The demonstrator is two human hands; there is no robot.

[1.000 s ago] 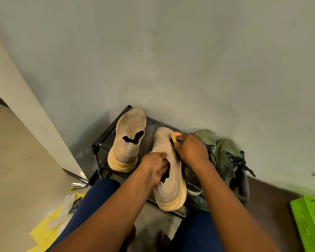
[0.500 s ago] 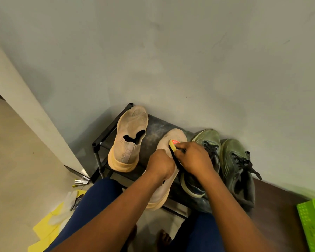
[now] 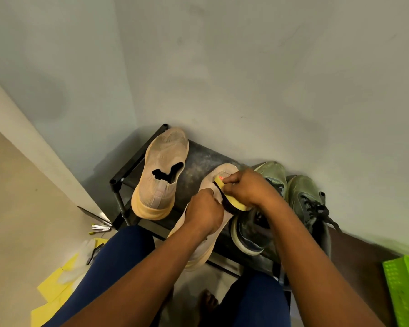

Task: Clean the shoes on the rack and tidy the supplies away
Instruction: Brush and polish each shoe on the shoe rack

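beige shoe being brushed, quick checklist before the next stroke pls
1. Left hand grips the beige shoe at its collar: ok.
2. Right hand holds the yellow brush, bristles against the shoe's upper: ok.
3. Shoe fully supported on the rack: not ok, its heel overhangs the front edge and it is tilted.
4. Second beige shoe apart from the brushing: ok, it sits to the left with a gap.
5. Green shoes out of the way: not ok, the right hand lies directly over the nearer one.
6. Dirt left on the toe: cannot tell.
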